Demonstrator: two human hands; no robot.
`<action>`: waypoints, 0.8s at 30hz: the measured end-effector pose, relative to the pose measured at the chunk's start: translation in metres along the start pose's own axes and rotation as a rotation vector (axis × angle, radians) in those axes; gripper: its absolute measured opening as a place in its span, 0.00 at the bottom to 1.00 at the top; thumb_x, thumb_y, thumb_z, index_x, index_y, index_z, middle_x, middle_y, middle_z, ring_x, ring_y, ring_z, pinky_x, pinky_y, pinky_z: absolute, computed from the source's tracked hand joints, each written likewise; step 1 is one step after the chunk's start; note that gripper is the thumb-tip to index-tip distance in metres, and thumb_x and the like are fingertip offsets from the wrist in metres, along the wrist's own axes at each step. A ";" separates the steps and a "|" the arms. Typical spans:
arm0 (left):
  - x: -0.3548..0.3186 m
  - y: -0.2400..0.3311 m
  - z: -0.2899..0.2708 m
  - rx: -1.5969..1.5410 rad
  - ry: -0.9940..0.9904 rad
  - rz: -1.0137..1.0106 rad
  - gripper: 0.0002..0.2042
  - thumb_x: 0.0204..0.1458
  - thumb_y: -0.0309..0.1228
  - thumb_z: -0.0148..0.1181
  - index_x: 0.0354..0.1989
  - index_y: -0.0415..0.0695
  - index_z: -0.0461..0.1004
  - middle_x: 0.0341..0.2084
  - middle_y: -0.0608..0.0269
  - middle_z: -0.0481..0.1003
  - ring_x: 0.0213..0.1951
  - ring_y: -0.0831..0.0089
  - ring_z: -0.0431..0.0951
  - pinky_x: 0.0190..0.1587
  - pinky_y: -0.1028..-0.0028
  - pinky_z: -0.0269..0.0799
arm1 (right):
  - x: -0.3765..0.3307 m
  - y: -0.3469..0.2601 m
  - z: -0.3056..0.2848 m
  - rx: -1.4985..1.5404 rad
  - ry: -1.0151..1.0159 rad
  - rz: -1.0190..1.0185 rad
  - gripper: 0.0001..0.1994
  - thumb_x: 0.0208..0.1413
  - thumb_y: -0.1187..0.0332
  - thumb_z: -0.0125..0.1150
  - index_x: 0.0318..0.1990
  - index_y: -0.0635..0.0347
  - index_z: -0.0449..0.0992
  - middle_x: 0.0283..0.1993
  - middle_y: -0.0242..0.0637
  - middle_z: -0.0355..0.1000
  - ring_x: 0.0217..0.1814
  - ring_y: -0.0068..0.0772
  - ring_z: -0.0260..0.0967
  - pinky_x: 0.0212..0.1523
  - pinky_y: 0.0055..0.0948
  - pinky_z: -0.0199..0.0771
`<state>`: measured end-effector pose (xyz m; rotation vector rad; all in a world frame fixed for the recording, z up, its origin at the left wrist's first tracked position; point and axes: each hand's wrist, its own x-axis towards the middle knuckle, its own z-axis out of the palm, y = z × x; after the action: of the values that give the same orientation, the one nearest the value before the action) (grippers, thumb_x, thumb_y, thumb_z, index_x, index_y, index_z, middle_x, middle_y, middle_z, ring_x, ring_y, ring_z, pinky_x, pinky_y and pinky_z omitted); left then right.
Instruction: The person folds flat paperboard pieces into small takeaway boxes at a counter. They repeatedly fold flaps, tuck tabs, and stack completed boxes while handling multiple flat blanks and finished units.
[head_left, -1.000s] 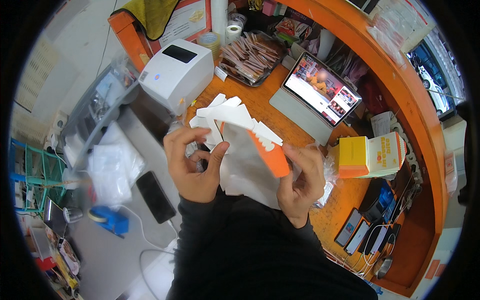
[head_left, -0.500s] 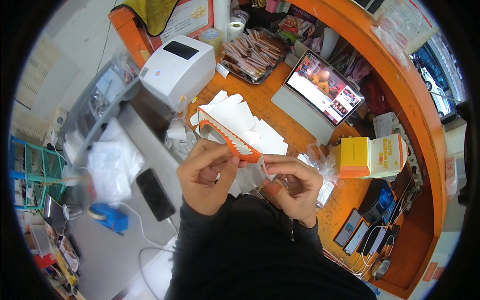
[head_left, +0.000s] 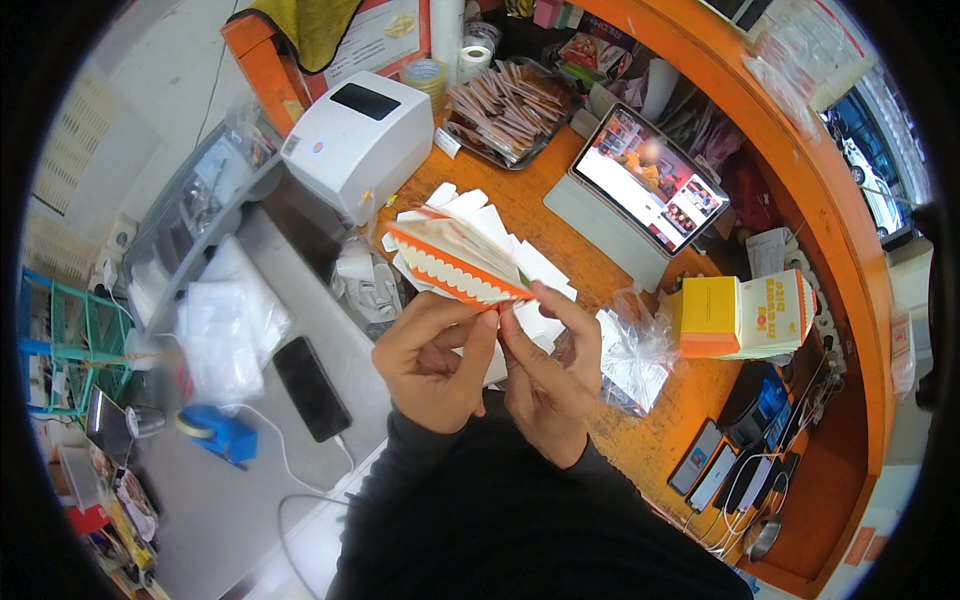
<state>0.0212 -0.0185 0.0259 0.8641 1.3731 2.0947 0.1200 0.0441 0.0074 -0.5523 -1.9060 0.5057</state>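
Between my two hands is an orange paper food box (head_left: 450, 278) with a white scalloped band, partly folded and held open along its upper edge. My left hand (head_left: 430, 355) is closed, pinching its lower edge with thumb and fingers. Close beside it, my right hand (head_left: 550, 370) pinches the box's right end, thumb near the left thumb. Under and behind the box lie white card pieces (head_left: 545, 268) on the wooden desk (head_left: 520, 205). The fingers cover part of the box's lower edge.
A white label printer (head_left: 358, 140) stands behind left; a tray of packets (head_left: 510, 110) sits beyond. A tablet (head_left: 650, 175) leans at right, near yellow-and-white boxes (head_left: 710, 315) and a plastic bag (head_left: 640, 360). Phones (head_left: 695, 455) lie right; another phone (head_left: 312, 388) lies left.
The box has turned, so its scalloped orange side now faces me. My right hand has shifted left and come close to my left hand, which moved slightly right.
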 end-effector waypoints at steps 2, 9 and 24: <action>0.002 0.000 0.000 0.012 0.002 0.019 0.09 0.50 0.16 0.62 0.41 0.31 0.75 0.41 0.52 0.75 0.34 0.70 0.83 0.16 0.86 0.73 | 0.004 0.005 -0.005 0.037 -0.090 -0.036 0.19 0.42 0.83 0.68 0.46 0.61 0.81 0.59 0.53 0.67 0.56 0.49 0.70 0.54 0.36 0.73; 0.008 0.005 -0.014 -0.122 0.015 -0.134 0.11 0.55 0.21 0.62 0.44 0.31 0.70 0.41 0.52 0.78 0.27 0.80 0.79 0.13 0.86 0.63 | 0.000 0.018 -0.007 0.354 -0.188 0.266 0.13 0.49 0.84 0.64 0.39 0.62 0.68 0.53 0.51 0.74 0.50 0.44 0.76 0.47 0.31 0.74; 0.016 -0.004 -0.027 0.811 -0.258 0.392 0.30 0.33 0.23 0.75 0.52 0.45 0.76 0.27 0.62 0.70 0.27 0.71 0.71 0.31 0.76 0.66 | 0.027 0.033 -0.049 0.177 -0.322 0.250 0.23 0.47 0.78 0.68 0.54 0.63 0.75 0.44 0.44 0.79 0.40 0.29 0.76 0.43 0.26 0.75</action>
<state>-0.0095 -0.0225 0.0181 1.7702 2.0532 1.5423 0.1603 0.0912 0.0265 -0.6247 -2.0776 0.9647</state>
